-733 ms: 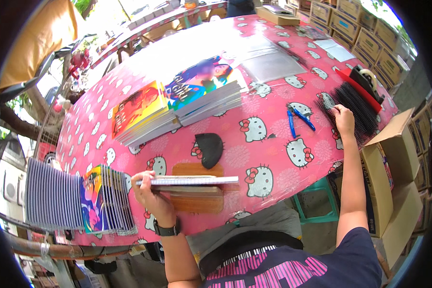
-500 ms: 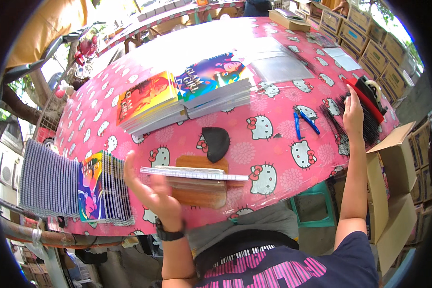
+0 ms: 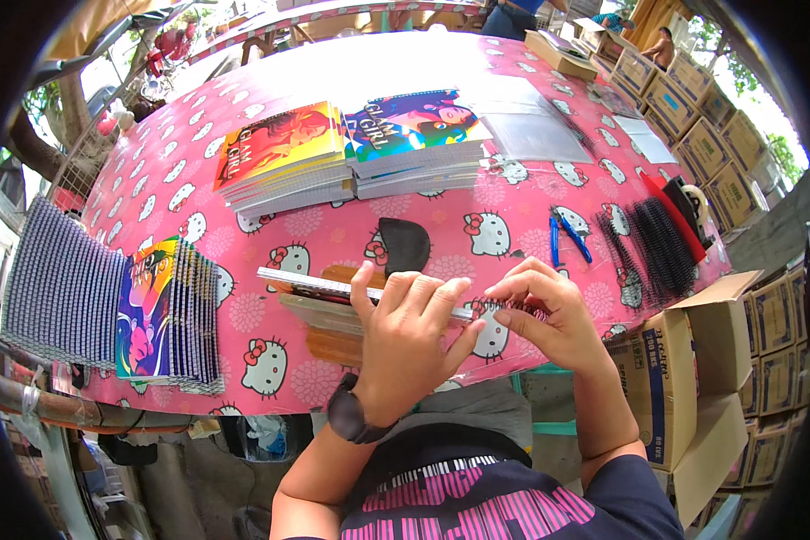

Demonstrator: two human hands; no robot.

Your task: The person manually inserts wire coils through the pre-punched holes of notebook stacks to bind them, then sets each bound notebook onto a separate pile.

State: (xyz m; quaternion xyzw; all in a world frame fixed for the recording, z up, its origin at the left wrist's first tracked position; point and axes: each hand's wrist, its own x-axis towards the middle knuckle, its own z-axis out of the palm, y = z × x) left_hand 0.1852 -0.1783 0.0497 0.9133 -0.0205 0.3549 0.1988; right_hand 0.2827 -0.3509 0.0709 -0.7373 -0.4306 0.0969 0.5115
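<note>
My left hand [image 3: 407, 328] grips an unbound notebook [image 3: 308, 284] that stands edge-up, its row of punched holes facing upward. Beneath it lies a brown wooden board [image 3: 331, 346], partly covered by the notebook and hand. Between the fingertips of my right hand [image 3: 556, 317] is a dark spiral binding coil [image 3: 524, 311], held against the right end of the punched edge. Whether its tip has entered the holes I cannot tell. A curved black pad [image 3: 405, 245] lies just beyond the board.
Two stacks of colourful notebooks [image 3: 283, 148] stand farther back. More bound notebooks [image 3: 72, 283] line the left edge. Blue-handled cutters [image 3: 568, 238] and a heap of black coils [image 3: 661, 243] lie at the right. Clear plastic sheets [image 3: 535, 130] rest behind; an open carton [image 3: 675, 378] stands beside the table.
My right hand has come from the coil heap to the notebook with a coil. My left hand has moved right and taken hold of the notebook. The view has shifted slightly.
</note>
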